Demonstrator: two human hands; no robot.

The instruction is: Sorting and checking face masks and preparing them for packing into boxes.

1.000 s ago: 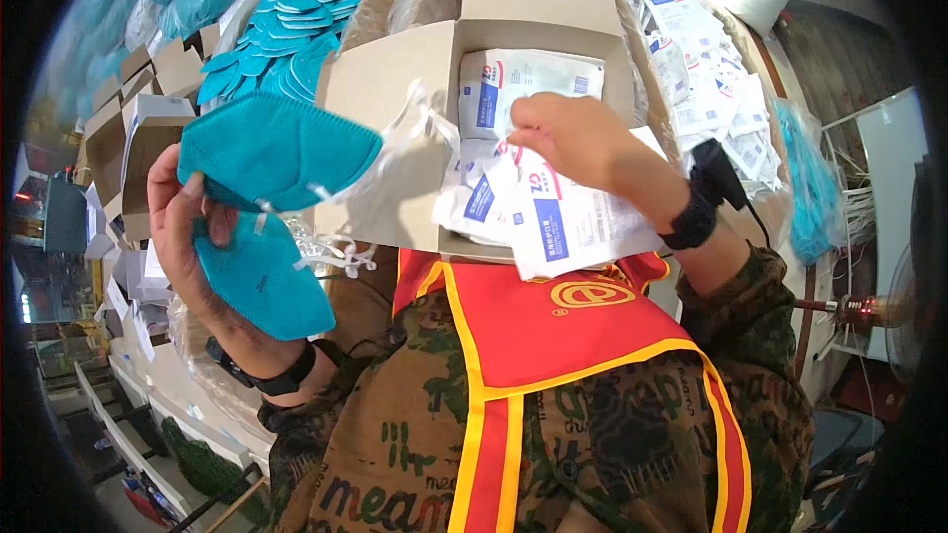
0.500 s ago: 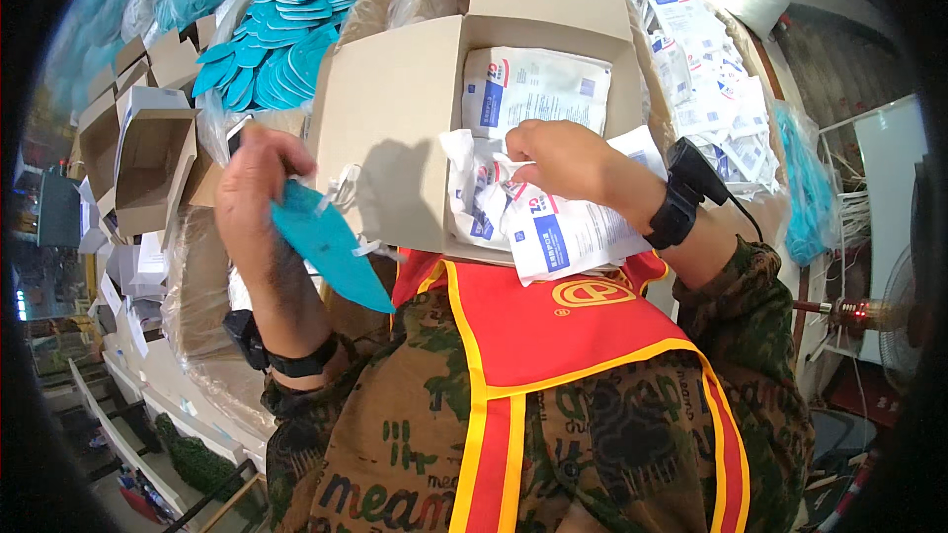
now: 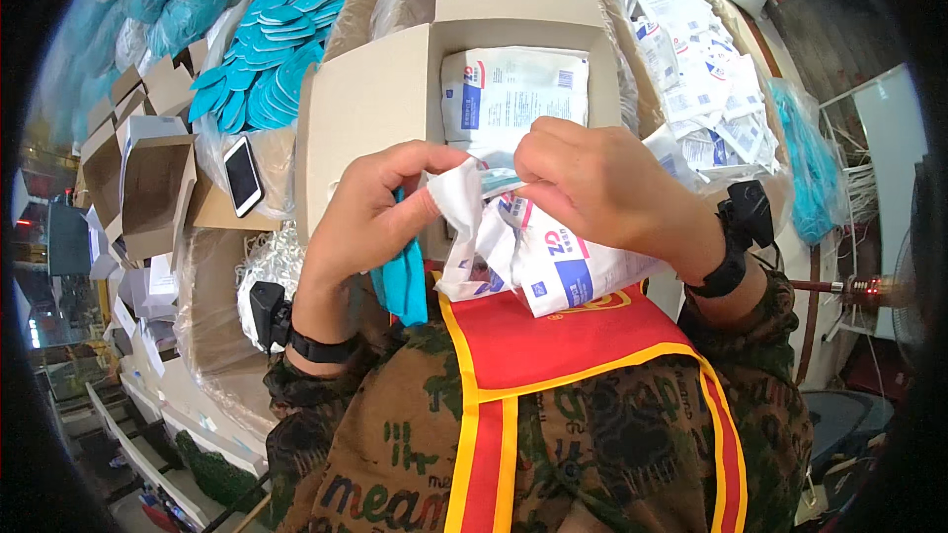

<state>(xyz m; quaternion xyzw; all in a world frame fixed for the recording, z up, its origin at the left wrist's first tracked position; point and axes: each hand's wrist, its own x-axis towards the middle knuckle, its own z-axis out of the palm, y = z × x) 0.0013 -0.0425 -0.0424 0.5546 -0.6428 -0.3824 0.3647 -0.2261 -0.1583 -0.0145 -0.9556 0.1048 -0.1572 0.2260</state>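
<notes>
My left hand [image 3: 380, 202] pinches the white torn edge of a printed packet [image 3: 573, 262] between thumb and forefinger. Under the same hand hangs a folded teal face mask [image 3: 403, 281], held by the other fingers, which are partly hidden. My right hand [image 3: 612, 188] is closed on the packet's upper side, its fingertips at the mouth, where a pale teal strip shows between the hands. This packet is white with blue and red print and tilts over the near edge of an open cardboard box [image 3: 365, 109]. Inside the box lies another flat white packet [image 3: 523, 89].
Left of the box lie a phone [image 3: 243, 178] and a heap of teal masks [image 3: 286, 39] in a lined carton. Empty small boxes [image 3: 148, 168] stand farther left. To the right is a pile of white packets [image 3: 691, 69] beside bagged teal masks [image 3: 802, 168].
My left hand has come right from beside the phone to the packet, bringing the teal mask, and has taken hold of the packet's edge. The phone is now uncovered.
</notes>
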